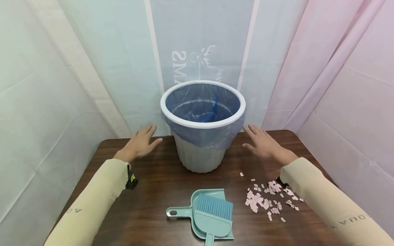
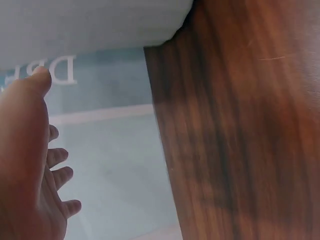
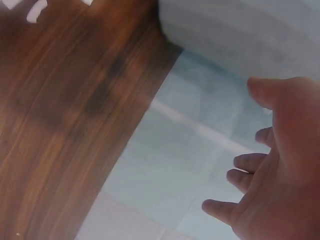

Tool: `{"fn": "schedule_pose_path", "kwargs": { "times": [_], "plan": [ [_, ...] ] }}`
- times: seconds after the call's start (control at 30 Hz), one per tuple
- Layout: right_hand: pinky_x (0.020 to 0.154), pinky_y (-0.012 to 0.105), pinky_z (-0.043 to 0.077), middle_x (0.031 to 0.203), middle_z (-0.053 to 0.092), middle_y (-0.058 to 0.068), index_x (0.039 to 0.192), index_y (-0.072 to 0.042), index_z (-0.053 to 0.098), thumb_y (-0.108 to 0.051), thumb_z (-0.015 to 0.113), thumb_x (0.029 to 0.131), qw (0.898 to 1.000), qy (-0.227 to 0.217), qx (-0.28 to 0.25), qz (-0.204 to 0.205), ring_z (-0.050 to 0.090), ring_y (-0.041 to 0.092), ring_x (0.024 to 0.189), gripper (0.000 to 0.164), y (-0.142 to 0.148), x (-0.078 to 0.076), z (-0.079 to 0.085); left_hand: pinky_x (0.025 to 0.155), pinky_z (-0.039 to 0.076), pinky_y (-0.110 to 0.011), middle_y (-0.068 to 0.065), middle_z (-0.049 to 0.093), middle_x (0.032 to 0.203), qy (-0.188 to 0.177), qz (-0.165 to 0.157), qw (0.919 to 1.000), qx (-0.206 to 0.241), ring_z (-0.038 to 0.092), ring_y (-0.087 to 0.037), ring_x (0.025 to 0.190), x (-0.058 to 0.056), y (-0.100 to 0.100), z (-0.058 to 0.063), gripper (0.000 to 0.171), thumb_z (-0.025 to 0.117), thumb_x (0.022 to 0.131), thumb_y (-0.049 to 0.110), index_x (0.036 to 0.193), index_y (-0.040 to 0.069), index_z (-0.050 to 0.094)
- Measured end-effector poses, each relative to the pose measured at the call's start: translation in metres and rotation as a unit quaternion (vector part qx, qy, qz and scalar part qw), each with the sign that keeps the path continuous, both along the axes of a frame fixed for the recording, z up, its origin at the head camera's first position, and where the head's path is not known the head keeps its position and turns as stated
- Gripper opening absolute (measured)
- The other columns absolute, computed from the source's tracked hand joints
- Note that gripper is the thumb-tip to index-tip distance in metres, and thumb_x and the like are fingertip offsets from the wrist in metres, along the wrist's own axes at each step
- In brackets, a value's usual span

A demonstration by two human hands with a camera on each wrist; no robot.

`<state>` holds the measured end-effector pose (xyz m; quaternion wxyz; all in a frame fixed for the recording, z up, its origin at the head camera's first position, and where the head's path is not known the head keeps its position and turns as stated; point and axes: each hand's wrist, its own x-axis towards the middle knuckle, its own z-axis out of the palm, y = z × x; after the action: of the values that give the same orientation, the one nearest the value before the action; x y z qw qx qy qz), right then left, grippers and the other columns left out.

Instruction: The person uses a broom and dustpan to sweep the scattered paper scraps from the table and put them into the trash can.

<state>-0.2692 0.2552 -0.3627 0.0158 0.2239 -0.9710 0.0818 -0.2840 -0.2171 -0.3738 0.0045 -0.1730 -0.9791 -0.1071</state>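
Observation:
A white ribbed trash bin (image 1: 200, 157) with a white rim stands at the far middle of the table, lined with a translucent blue bag (image 1: 200, 136) folded over its outside. To its left, my left hand (image 1: 138, 143) is held out with fingers spread and nothing in it. My right hand (image 1: 263, 141) mirrors it on the other side, fingers extended towards the bin and apart from it. In the left wrist view the thumb of the left hand (image 2: 25, 145) points at the bin's wall. The right wrist view has the right hand (image 3: 285, 165) likewise beside the bin.
A teal dustpan (image 1: 194, 196) lies near the table's front with a matching brush (image 1: 213, 218) on it. Many white paper scraps (image 1: 261, 201) are scattered on the dark wooden table (image 1: 147, 205) to the right, some beneath the right forearm. Pale cloth walls (image 1: 203, 20) surround the table.

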Motion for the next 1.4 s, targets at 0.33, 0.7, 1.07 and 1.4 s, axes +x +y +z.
{"fn": "schedule_pose_path", "kwargs": {
  "times": [0.33, 0.7, 1.07, 1.4],
  "plan": [
    [0.101, 0.055, 0.035, 0.148, 0.029, 0.02, 0.144, -0.004, 0.033, -0.021, 0.062, 0.09, 0.997, 0.028, -0.043, 0.06, 0.03, 0.038, 0.133, 0.064, -0.014, 0.05, 0.003, 0.109, 0.019, -0.055, -0.017, 0.021, 0.152, 0.015, -0.065, 0.997, 0.04, 0.025, -0.036, 0.137, 0.057, 0.007, -0.011, 0.075, 0.034, 0.095, 0.058, 0.148, 0.007, 0.023],
    [0.101, 0.041, 0.04, 0.139, 0.046, 0.006, 0.137, -0.01, 0.046, -0.007, 0.063, 0.086, 0.975, 0.089, -0.089, 0.184, 0.044, 0.021, 0.127, 0.054, -0.046, 0.111, -0.008, 0.107, 0.028, -0.052, -0.008, 0.027, 0.151, -0.013, -0.107, 0.9855, 0.131, 0.03, -0.03, 0.135, 0.13, 0.025, -0.021, 0.06, 0.041, 0.098, 0.046, 0.147, 0.013, 0.029],
    [0.1, 0.035, 0.042, 0.141, 0.043, 0.001, 0.14, -0.017, 0.041, -0.005, 0.055, 0.089, 0.94, 0.078, -0.083, 0.323, 0.043, 0.016, 0.128, 0.054, -0.084, 0.167, -0.031, 0.105, 0.034, -0.043, 0.001, 0.028, 0.151, -0.066, -0.138, 0.9788, 0.136, 0.032, -0.019, 0.135, 0.18, 0.055, -0.038, 0.062, 0.047, 0.096, 0.047, 0.148, 0.02, 0.027],
    [0.105, 0.025, 0.034, 0.139, 0.046, 0.003, 0.138, -0.015, 0.044, -0.018, 0.063, 0.089, 0.9, 0.103, -0.006, 0.424, 0.042, 0.015, 0.129, 0.053, -0.111, 0.196, -0.063, 0.097, 0.042, -0.047, -0.01, 0.035, 0.147, -0.133, -0.179, 0.967, 0.123, 0.04, -0.027, 0.129, 0.197, 0.071, -0.054, 0.063, 0.06, 0.093, 0.025, 0.147, 0.014, 0.029]
  ]
}}
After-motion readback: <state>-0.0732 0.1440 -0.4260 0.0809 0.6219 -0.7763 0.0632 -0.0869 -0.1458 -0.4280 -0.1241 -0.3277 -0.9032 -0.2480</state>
